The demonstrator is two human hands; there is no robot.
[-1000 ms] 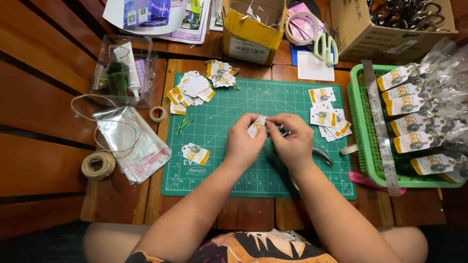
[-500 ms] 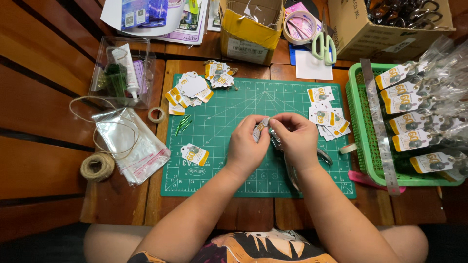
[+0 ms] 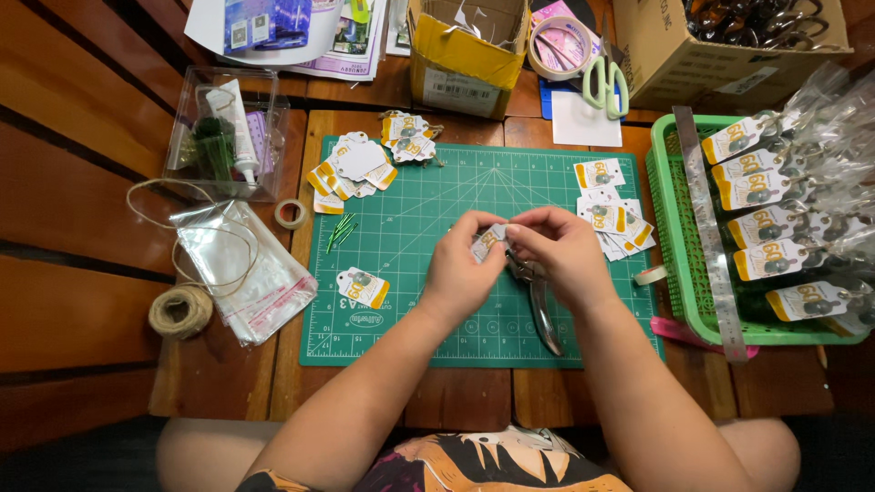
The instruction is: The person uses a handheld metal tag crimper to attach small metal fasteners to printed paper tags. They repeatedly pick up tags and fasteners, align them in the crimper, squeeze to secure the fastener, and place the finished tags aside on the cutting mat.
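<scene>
My left hand (image 3: pixel 460 266) pinches a small white and yellow paper tag (image 3: pixel 489 240) above the middle of the green cutting mat (image 3: pixel 410 319). My right hand (image 3: pixel 567 251) meets it from the right, its fingertips at the tag's edge. It grips a pair of metal punch pliers (image 3: pixel 540 301) whose handles point down towards me. The pliers' jaws are hidden under my fingers.
Piles of similar tags (image 3: pixel 360 169) (image 3: pixel 611 214) lie on the mat, and a single tag (image 3: pixel 363 287) at its left. A green basket (image 3: pixel 673 273) of bagged, tagged items and a metal ruler (image 3: pixel 711 246) are to the right. Twine (image 3: pixel 180 310), clear bags (image 3: pixel 246 269) and a plastic box (image 3: pixel 223 137) are to the left. Scissors (image 3: pixel 606 87) and a cardboard box (image 3: pixel 465 50) lie behind.
The pliers, lying off to the right of my hand before, are now in my right hand under the tag. Both hands stayed over the mat's middle.
</scene>
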